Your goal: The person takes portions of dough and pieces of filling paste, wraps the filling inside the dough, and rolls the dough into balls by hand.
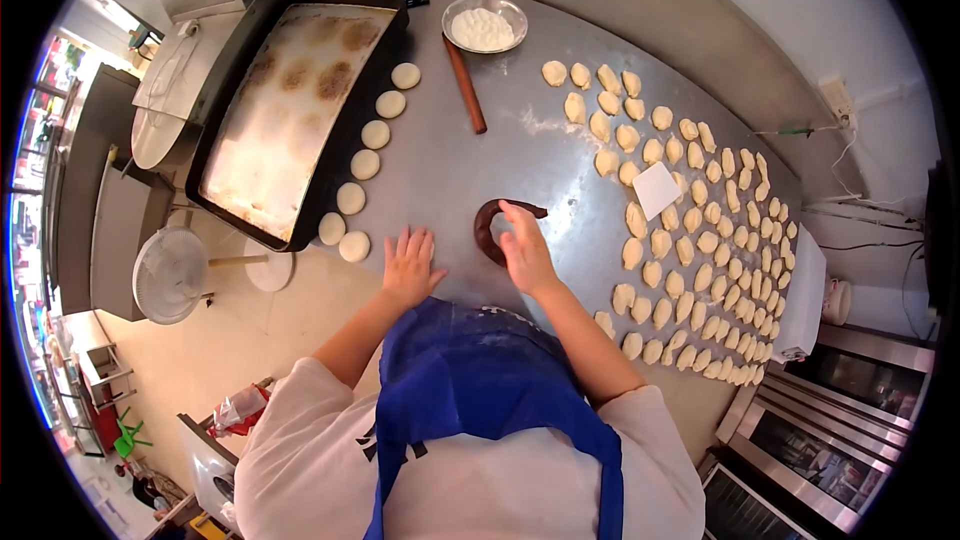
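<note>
Across the middle of the steel bench (pixel 430 155), just beyond your apron (pixel 480 370), lies a dark brown roll (pixel 486 231), bent into a hook. Your right hand (pixel 525 248) reaches into this bend, partly curled, its fingertips at the roll; whether they grip it or merely rest there cannot be told from above. Your left hand (pixel 409 267) is open, palm down with fingers spread near the front edge, and has hold of nothing that shows. Its place, apart from the roll, suggests a support for your weight rather than a working grip.

Other things stand toward the margins, presumably to leave both arms room. On your left, white dough rounds (pixel 376 134) follow the side of the large pan (pixel 270 145), the two nearest you side by side; such a line probably keeps them handy to the pan. Farther off, a rolling pin (pixel 465 87) lies with its far end just beside a metal bowl (pixel 519 20) of flour (pixel 482 30), both seemingly parked within a stretch of the arm. On your right, many pale dough pieces (pixel 661 243) lie in loose rows; gaps between most of them likely prevent sticking. Set down among these is a flat white scraper (pixel 656 190), perhaps left there as the side nearer your right hand.
</note>
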`<state>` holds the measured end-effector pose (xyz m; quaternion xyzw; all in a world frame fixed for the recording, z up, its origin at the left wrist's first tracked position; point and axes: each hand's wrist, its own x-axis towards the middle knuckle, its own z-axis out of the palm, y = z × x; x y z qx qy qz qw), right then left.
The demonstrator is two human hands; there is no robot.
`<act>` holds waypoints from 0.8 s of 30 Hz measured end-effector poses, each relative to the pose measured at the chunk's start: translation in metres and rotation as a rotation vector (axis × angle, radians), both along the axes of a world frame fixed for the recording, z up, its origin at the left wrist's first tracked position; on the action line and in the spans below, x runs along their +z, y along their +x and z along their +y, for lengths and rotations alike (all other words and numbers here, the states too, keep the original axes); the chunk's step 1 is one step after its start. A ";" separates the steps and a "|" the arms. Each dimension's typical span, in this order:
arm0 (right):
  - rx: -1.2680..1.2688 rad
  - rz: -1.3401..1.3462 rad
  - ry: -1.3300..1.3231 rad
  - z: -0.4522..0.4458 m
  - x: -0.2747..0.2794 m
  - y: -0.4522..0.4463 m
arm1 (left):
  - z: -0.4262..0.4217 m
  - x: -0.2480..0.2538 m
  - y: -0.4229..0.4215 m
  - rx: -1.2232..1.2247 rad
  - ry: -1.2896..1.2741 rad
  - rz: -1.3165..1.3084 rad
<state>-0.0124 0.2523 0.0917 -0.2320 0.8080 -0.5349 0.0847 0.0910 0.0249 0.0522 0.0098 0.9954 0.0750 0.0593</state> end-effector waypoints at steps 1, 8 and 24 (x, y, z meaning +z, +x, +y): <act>-0.026 -0.009 0.017 0.010 0.000 0.001 | 0.001 -0.005 -0.009 0.027 0.061 -0.027; -0.118 -0.011 0.083 0.035 -0.002 0.015 | 0.008 -0.014 -0.071 -0.042 0.022 -0.022; -0.117 0.069 0.158 0.044 0.011 0.023 | -0.009 -0.026 -0.072 0.148 0.117 0.057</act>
